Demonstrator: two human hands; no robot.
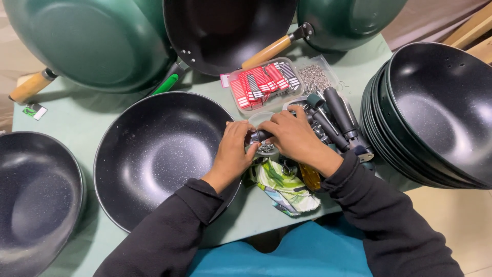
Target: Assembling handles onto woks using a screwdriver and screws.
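The person's left hand (233,149) and right hand (294,136) meet at the right rim of a large black speckled pan (154,154), which lies on a pale green surface (82,118) and serves here as the landmark. The left hand's fingers (241,131) curl closed around the near end of a short dark handle piece (259,135) that sits right at the pan's rim. The right hand's fingers (274,123) close over the same piece from the other side, so both hands grip it together. Whether the piece is already joined to the pan cannot be told, since the hands cover the joint.

Just right of the pan, under the hands, stands a small clear cup (265,149) with little metal parts in it. Further right of the pan lie several dark handles (333,113) in a heap, and beyond them a tall stack of black pans (435,113). Behind the hands, up and right of the pan, sits a clear tray of red and white tags (261,82) beside a small bag of screws (315,77). Below the hands, at the pan's lower right, lies a green and white patterned cloth (284,187). Above the pan rest green pans with wooden handles (87,41), and to its left another black pan (36,195).
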